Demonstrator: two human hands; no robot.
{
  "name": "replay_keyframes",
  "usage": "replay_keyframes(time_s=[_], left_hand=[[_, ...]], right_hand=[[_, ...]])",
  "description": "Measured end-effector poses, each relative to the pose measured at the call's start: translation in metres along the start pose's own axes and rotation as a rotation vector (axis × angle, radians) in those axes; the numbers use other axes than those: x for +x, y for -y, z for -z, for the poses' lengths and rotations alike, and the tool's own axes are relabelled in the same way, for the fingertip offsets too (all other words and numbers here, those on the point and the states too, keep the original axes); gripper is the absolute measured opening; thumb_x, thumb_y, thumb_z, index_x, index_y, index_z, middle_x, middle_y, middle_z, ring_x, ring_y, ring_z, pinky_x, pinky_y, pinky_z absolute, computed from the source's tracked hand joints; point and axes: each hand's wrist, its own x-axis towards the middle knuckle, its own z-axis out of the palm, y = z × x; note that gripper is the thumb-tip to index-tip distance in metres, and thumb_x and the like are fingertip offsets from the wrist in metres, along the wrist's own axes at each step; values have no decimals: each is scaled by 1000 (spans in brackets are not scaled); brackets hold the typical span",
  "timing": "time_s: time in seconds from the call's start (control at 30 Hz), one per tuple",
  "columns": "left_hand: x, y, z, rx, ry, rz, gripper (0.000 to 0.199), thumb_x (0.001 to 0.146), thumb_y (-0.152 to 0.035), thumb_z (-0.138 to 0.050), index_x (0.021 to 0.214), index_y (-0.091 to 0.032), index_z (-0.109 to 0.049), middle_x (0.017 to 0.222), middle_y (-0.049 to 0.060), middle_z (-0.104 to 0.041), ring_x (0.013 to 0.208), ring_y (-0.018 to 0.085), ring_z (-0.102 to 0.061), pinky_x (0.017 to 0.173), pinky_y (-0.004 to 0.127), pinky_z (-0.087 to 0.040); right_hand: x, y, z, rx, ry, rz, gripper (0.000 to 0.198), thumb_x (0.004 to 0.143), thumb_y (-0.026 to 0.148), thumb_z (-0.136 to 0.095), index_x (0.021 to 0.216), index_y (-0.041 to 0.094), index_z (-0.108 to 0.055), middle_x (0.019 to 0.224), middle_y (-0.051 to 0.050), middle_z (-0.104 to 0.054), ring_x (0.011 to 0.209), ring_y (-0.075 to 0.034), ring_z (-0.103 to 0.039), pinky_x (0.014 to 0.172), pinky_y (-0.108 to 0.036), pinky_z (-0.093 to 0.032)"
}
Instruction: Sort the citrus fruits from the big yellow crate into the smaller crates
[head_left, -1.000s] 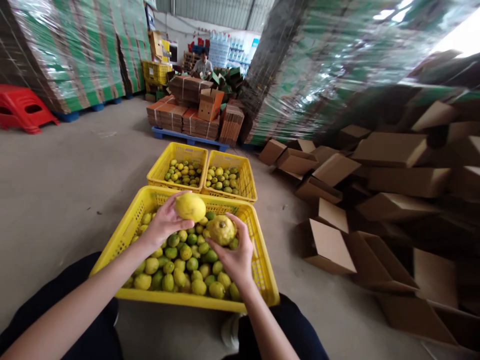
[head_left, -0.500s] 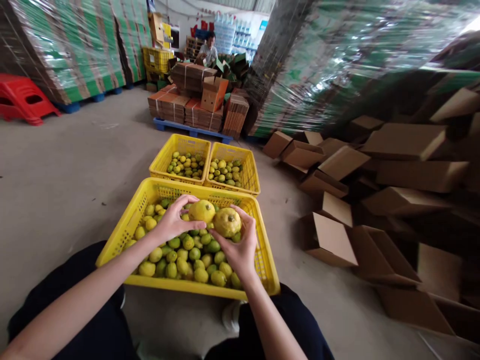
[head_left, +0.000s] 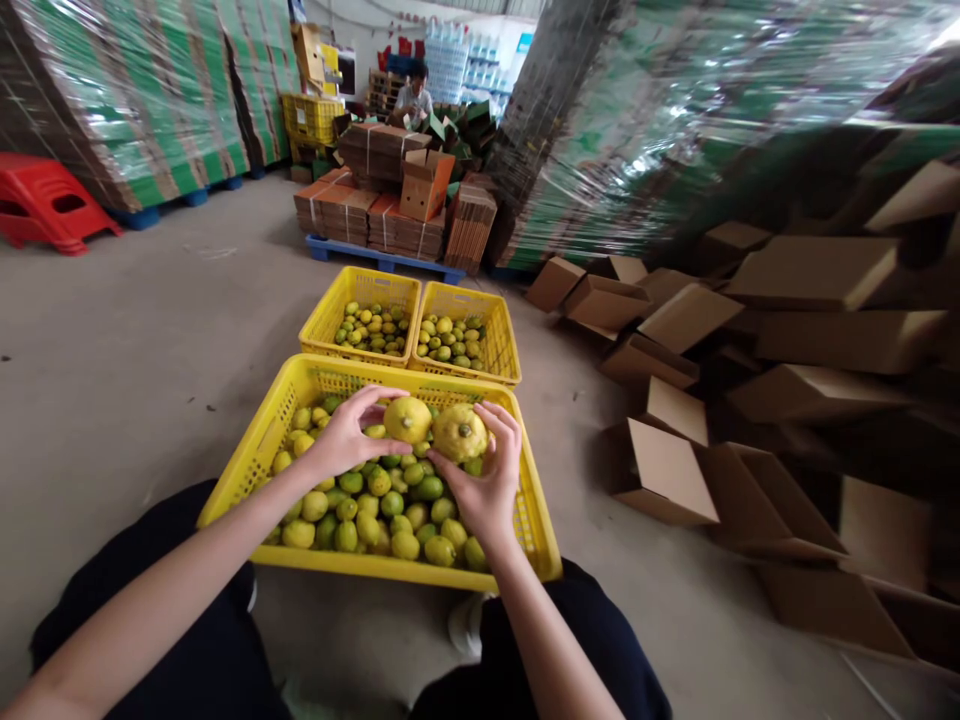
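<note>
My left hand (head_left: 346, 440) grips a smooth yellow lemon (head_left: 407, 420) between thumb and fingers. In my right hand (head_left: 489, 485) is a larger, bumpy lemon (head_left: 459, 433) with its stem end turned toward me. The two fruits are held side by side, close together, above a big yellow crate (head_left: 375, 572). Many green and yellow lemons (head_left: 367, 528) fill the crate's floor below my hands. My forearms hide parts of its near and left side.
Two smaller yellow crates (head_left: 319, 325) with lemons stand just beyond. Behind them, flattened cartons (head_left: 405, 235) lie on a blue pallet (head_left: 386, 262). Open cardboard boxes (head_left: 671, 470) are heaped at right. A red stool (head_left: 56, 200) stands left; a person (head_left: 414, 98) sits far back.
Both hands still hold the same lemons. The right-hand lemon has turned slightly and its fingers have shifted on it. The view has moved a little.
</note>
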Motion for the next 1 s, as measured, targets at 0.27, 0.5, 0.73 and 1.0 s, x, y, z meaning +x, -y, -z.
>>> replay_keyframes(time_s=[0.27,0.5,0.73,1.0], left_hand=[[-1,-4,1,-85,0,63,56,62,-25,-86,113,-20,-64,110,6,-66,99,22,-64,91,35,-50],[0,-2,4,-263,-37,153,49,65,-35,-85,104,-20,-60,109,5,-65,93,20,-65,83,31,-52],[4,-1,0,-413,-53,354,51,72,-54,-75,101,-14,-62,89,5,-69,77,18,-67,62,25,-51],[6,12,1,-345,-13,580,55,79,-63,-65,109,-17,-65,60,0,-64,44,15,-57,45,26,-40]], right_hand=[[2,3,1,103,57,-123,63,69,34,-83,125,27,-56,127,-9,-54,123,-28,-52,99,-45,-49],[4,13,0,339,35,-403,64,58,34,-88,109,26,-51,115,-4,-62,107,-24,-62,91,-41,-54],[7,6,-7,636,178,-751,55,65,47,-80,108,27,-51,100,0,-71,89,-23,-70,73,-34,-59],[13,2,-18,878,333,-1177,52,73,61,-66,100,17,-63,75,-3,-73,55,-20,-68,33,-23,-43]])
